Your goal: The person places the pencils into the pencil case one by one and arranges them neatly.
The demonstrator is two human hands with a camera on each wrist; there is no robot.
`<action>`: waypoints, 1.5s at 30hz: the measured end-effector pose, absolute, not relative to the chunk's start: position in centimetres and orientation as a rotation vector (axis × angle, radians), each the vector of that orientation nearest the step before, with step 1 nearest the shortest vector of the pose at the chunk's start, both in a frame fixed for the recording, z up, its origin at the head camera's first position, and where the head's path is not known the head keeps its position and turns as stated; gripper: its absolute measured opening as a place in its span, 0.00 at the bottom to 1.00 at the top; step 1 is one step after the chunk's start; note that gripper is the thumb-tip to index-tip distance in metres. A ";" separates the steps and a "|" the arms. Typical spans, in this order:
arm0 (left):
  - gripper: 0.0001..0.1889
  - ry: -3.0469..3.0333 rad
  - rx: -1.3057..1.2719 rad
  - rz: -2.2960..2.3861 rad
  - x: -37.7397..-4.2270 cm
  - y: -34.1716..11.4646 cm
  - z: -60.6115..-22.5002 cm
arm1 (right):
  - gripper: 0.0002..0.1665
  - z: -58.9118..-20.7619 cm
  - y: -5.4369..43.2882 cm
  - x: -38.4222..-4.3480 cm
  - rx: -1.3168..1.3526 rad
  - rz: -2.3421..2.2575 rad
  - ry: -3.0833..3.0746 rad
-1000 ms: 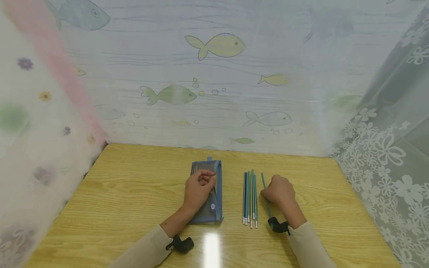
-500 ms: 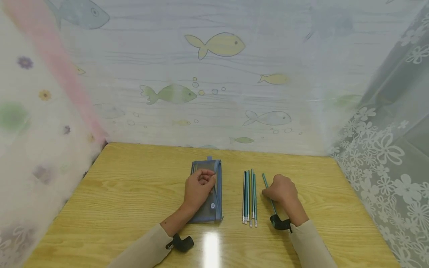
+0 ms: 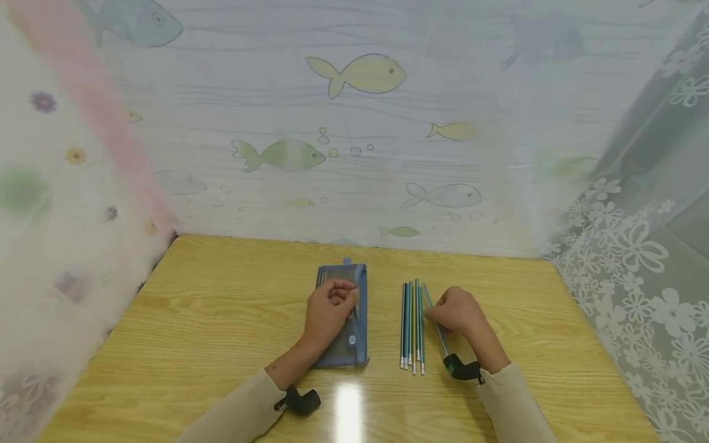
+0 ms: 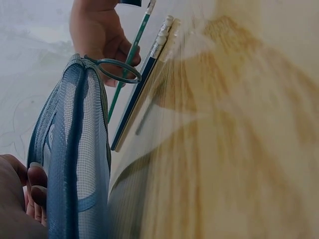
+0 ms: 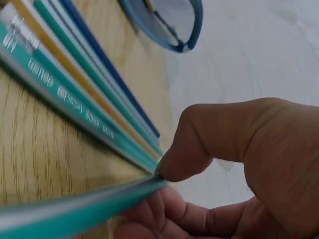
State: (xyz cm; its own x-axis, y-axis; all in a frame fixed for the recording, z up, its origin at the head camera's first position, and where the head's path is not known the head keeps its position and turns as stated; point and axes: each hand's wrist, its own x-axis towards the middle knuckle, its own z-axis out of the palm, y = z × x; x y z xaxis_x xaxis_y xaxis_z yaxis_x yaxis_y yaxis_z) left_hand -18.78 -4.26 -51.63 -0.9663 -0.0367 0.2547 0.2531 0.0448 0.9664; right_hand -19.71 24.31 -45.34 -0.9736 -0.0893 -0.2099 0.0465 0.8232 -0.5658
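My left hand [image 3: 330, 311] pinches the upper layer of a blue mesh pencil case [image 3: 340, 352], which lies upright on the table before me. Right of it, several pencils [image 3: 412, 326] form a close row, eraser ends toward me. My right hand [image 3: 461, 311] holds a teal pencil [image 3: 428, 295] between thumb and fingers, just right of that row and slanted against it. Seen from the right wrist, the thumb presses on the held pencil [image 5: 84, 209] beside printed teal and yellow pencils. In the left wrist view, a ring [image 4: 119, 70] juts from the case's end.
The wooden table [image 3: 210, 332] reaches back to a fish-print curtain [image 3: 365, 154]. A white floral-print sheet [image 3: 61, 246] bounds the left side and lace [image 3: 637, 258] the right. Black wrist mounts [image 3: 462, 369] hang under both wrists.
The right hand first shifts slightly right, then back left, and the held pencil's far tip now sits close to the row. The left hand and the pencil case stay in place.
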 end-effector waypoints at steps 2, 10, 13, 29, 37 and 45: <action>0.04 -2.100 -0.221 -2.030 -18.8 -4.2 -51.6 | 0.32 -45.1 24.0 -19.7 -0.050 -0.920 2.738; 0.03 -2.117 -0.203 -2.024 -18.8 -4.2 -51.5 | 0.22 -44.6 22.1 -19.6 -0.071 -1.190 2.555; 0.03 -2.127 -0.200 -2.020 -18.8 -4.2 -51.5 | 0.21 -44.6 21.4 -19.7 -0.094 -1.201 2.533; 0.04 -2.130 -0.197 -2.037 -18.8 -4.1 -51.6 | 0.16 -44.5 17.8 -20.9 -0.219 -1.299 2.443; 0.04 -2.143 -0.196 -2.021 -18.7 -4.2 -51.4 | 0.19 -45.0 16.3 -21.8 -0.174 -1.311 2.425; 0.06 -2.118 -0.206 -2.028 -18.8 -4.1 -51.3 | 0.12 -45.1 15.4 -22.1 -0.129 -1.327 2.388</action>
